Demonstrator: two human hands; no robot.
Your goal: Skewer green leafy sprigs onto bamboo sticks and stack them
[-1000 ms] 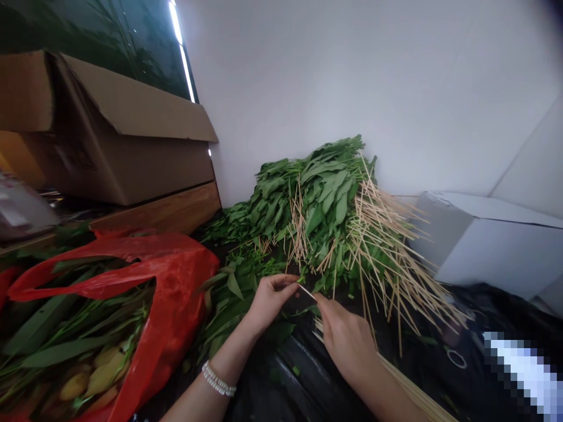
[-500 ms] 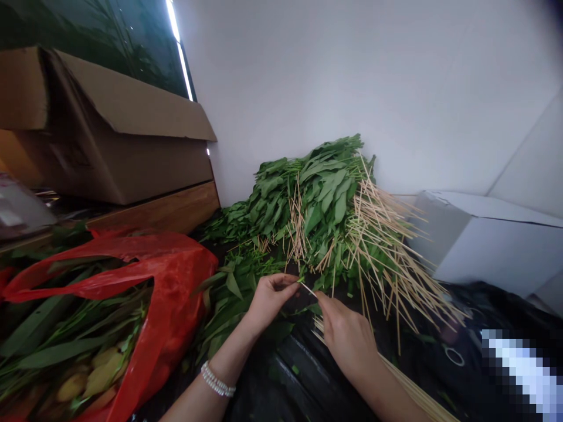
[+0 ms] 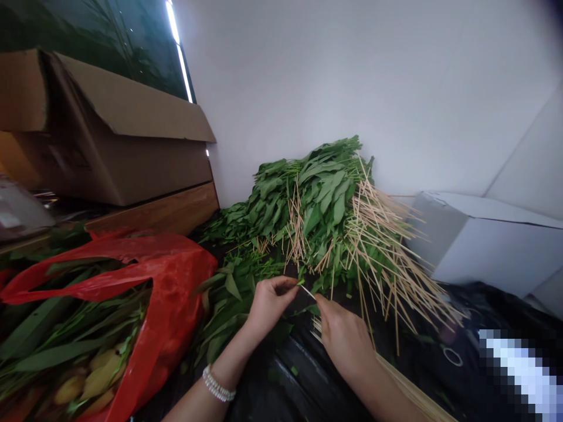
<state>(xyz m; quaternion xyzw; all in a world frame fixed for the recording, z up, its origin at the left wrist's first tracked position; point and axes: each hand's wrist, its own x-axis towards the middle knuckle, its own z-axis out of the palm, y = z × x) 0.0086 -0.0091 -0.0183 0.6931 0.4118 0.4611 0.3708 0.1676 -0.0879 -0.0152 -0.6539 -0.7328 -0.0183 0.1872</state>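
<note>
My left hand (image 3: pixel 275 300) is closed in a pinch on a small piece of green leaf (image 3: pixel 301 282). From the leaf a thin pale skewer (image 3: pixel 308 291) runs to my right hand (image 3: pixel 345 334), whose fingers are closed around its other end. Beneath my right forearm lies a bundle of bare skewers (image 3: pixel 407 387). Just beyond both hands rises a large heap of green leaves (image 3: pixel 323 193), with many skewers (image 3: pixel 387 246) sticking out of it to the right. Loose leaves (image 3: pixel 233 287) lie left of my left hand.
At left a red plastic bag (image 3: pixel 176 293) holds long leaves and yellowish roundish pieces. Behind it an open cardboard box (image 3: pixel 145 164) rests on a wooden ledge (image 3: pixel 176 208). A white box (image 3: pixel 492 252) stands at right. Black plastic sheeting (image 3: pixel 308 381) covers the surface, with a ring (image 3: pixel 453 357) on it.
Almost nothing differs. Both hands hold the leaf and skewer in nearly the same place, and the view has shifted very slightly.
</note>
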